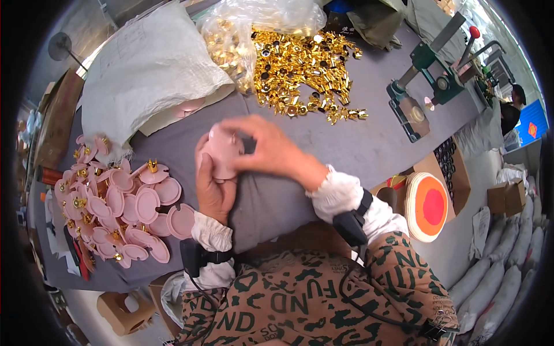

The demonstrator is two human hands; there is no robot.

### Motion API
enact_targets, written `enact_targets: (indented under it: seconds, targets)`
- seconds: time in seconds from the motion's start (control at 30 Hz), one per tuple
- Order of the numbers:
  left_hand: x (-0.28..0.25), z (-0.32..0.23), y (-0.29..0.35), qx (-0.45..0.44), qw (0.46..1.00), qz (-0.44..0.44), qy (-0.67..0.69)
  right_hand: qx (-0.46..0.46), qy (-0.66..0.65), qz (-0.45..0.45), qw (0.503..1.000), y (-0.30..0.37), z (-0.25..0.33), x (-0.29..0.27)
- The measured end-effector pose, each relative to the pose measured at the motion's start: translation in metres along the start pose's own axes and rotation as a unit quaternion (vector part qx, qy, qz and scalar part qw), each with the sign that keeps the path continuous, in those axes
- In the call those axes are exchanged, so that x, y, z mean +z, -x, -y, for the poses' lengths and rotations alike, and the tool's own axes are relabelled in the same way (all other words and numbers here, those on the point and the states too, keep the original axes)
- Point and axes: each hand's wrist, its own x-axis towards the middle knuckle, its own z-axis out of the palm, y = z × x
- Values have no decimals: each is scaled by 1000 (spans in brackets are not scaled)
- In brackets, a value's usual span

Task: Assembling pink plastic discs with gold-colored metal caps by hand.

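Over the middle of the grey-covered table, my left hand (214, 196) is closed around a pink round plastic piece (224, 151), with the thumb along its near side. My right hand (270, 149) reaches across from the right and grips the same piece, fingers at its top and thumb at its side. Part of the piece is hidden by the fingers. Left of my hands lies a heap of similar pink discs (147, 206), several with gold fittings attached. Beyond my hands spreads a pile of small gold fittings (306, 69), some with black ends.
A white woven sack (161, 63) with pink pieces at its mouth lies at the far left. Beside it is a clear plastic bag (262, 17). A green hand press (441, 83) with a red-knobbed lever stands far right. Near it sits a round orange-and-red cushion (430, 207).
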Motion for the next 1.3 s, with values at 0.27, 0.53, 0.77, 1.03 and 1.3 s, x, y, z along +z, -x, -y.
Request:
enact_targets:
  seconds: [0.27, 0.53, 0.77, 1.03, 1.3]
  targets:
    - [27, 16, 4, -206, 964, 69, 154, 187, -92, -50, 977, 50, -6, -55]
    - [12, 35, -19, -185, 976, 39, 104, 106, 371, -117, 915, 49, -82, -74]
    - [21, 35, -20, -186, 981, 13, 48, 168, -127, -142, 967, 51, -45, -57]
    - [22, 37, -16, -196, 980, 13, 10, 87, -130, -58, 986, 48, -39, -44]
    - [22, 41, -11, -172, 983, 14, -55, -29, 21, -75, 997, 48, -29, -42]
